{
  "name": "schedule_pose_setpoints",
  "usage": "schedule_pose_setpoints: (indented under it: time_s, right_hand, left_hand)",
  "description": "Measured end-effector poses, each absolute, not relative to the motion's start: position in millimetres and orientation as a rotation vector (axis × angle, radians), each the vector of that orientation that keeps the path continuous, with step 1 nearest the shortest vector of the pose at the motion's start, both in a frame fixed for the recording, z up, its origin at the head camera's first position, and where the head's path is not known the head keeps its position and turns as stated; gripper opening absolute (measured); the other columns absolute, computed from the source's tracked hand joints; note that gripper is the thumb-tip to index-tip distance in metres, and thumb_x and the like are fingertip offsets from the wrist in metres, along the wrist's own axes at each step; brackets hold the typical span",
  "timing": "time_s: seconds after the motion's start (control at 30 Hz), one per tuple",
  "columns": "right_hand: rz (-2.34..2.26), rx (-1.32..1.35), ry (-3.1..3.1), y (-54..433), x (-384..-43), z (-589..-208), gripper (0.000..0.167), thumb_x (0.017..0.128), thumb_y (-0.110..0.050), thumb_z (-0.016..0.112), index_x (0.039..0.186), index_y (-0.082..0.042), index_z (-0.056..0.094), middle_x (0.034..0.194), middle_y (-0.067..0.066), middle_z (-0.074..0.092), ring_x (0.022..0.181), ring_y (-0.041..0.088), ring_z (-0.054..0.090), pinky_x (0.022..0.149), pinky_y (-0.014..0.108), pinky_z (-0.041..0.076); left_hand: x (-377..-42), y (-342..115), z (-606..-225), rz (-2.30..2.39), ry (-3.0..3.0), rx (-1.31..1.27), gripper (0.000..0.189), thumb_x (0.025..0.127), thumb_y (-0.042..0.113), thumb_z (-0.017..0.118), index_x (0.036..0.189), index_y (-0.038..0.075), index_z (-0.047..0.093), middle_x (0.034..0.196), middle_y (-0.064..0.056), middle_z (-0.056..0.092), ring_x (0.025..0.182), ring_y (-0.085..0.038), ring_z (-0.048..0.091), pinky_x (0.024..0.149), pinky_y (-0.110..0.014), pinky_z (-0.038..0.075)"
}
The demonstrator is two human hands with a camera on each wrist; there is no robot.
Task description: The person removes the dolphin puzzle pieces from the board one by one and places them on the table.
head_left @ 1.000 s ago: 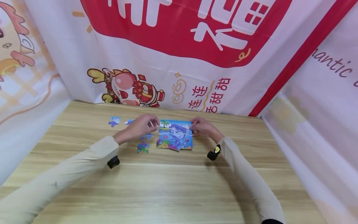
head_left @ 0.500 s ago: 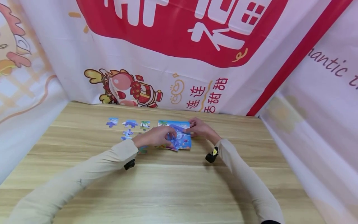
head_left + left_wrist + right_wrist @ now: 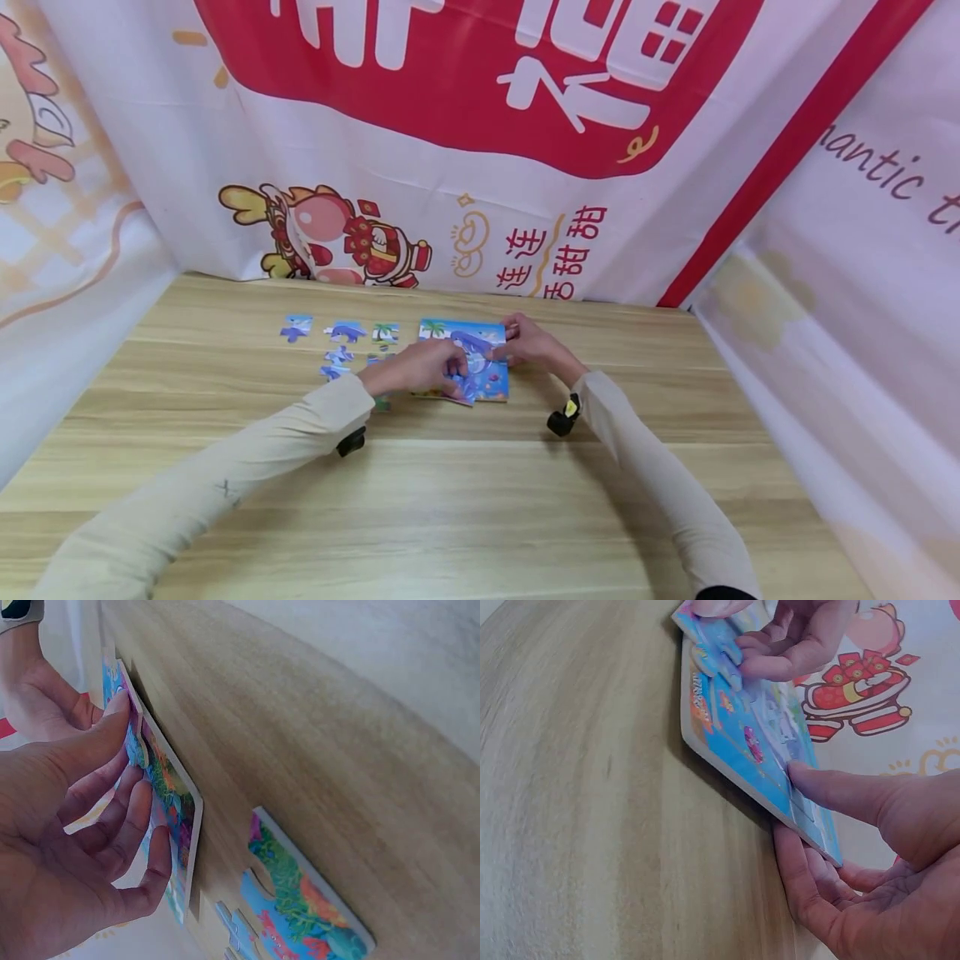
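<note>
A jigsaw puzzle board (image 3: 493,385) with a blue dolphin picture lies toward the back of the table in the head view. My left hand (image 3: 426,363) reaches over its lower middle, thumb and fingers pinching a jigsaw piece (image 3: 714,646). That piece sits tilted at the board's front edge, partly covered by the fingers. At the right edge my right hand (image 3: 534,343) grips the board; in the right wrist view the thumb (image 3: 840,791) presses on top and the other fingers (image 3: 799,877) are at the edge and underside.
Several loose jigsaw pieces (image 3: 347,332) lie left of the board, some partly behind my left forearm. One colourful coral piece (image 3: 300,900) is close by in the left wrist view. Printed cloth (image 3: 420,192) hangs behind the wooden table (image 3: 465,508).
My left hand has moved right from beside the board's left edge to over its lower middle, and stays there since half a second ago. The right hand keeps its grip.
</note>
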State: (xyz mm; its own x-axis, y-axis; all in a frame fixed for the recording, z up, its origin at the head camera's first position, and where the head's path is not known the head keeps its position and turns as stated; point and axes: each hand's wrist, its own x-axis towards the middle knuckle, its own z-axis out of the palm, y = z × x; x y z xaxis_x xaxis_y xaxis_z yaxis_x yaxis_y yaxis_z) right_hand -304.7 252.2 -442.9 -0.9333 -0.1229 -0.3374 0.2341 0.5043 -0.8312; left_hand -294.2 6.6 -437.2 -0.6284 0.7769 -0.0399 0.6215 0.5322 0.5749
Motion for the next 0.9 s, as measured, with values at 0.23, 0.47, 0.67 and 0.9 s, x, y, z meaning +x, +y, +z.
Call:
schedule_pose_setpoints:
  time_s: [0.23, 0.47, 0.67, 0.9]
  right_hand:
    - [-1.367, 0.095, 2.43, 250.3, -304.7, -441.6, 0.068, 0.091, -0.01, 0.082, 0.142, -0.001, 0.039, 0.131, 0.021, 0.051, 0.099, 0.024, 0.059, 0.078, 0.031, 0.06]
    - [-1.381, 0.105, 2.405, 252.0, -307.6, -441.5, 0.069, 0.09, -0.009, 0.082, 0.143, -0.002, 0.038, 0.132, 0.021, 0.049, 0.097, 0.024, 0.059, 0.078, 0.03, 0.059]
    - [-1.378, 0.108, 2.395, 251.1, -307.1, -440.3, 0.069, 0.09, -0.009, 0.082, 0.143, -0.002, 0.037, 0.133, 0.022, 0.05, 0.099, 0.025, 0.059, 0.077, 0.029, 0.059]
    - [-1.357, 0.122, 2.401, 249.0, -306.2, -440.1, 0.071, 0.09, -0.01, 0.083, 0.144, -0.002, 0.037, 0.135, 0.022, 0.05, 0.099, 0.025, 0.059, 0.08, 0.031, 0.059]
  left_hand:
    - [-293.6, 5.5, -436.9, 0.784, 2.457, 1.152, 0.021, 0.088, 0.019, 0.087, 0.099, 0.008, 0.073, 0.093, -0.004, 0.067, 0.084, -0.014, 0.057, 0.077, -0.028, 0.049]
    - [-292.2, 1.0, -431.5, 0.867, 2.405, 1.139, 0.011, 0.091, 0.011, 0.082, 0.095, 0.008, 0.072, 0.093, -0.004, 0.069, 0.083, -0.013, 0.061, 0.076, -0.028, 0.052]
    - [-293.2, -5.5, -427.7, 1.022, 2.311, 1.094, 0.007, 0.093, 0.004, 0.078, 0.097, 0.005, 0.073, 0.096, -0.005, 0.071, 0.088, -0.016, 0.064, 0.08, -0.029, 0.055]
    - [-295.4, -19.0, -423.9, 1.161, 2.231, 0.98, 0.008, 0.096, 0.007, 0.076, 0.103, 0.004, 0.072, 0.099, -0.008, 0.07, 0.086, -0.018, 0.065, 0.072, -0.038, 0.061]
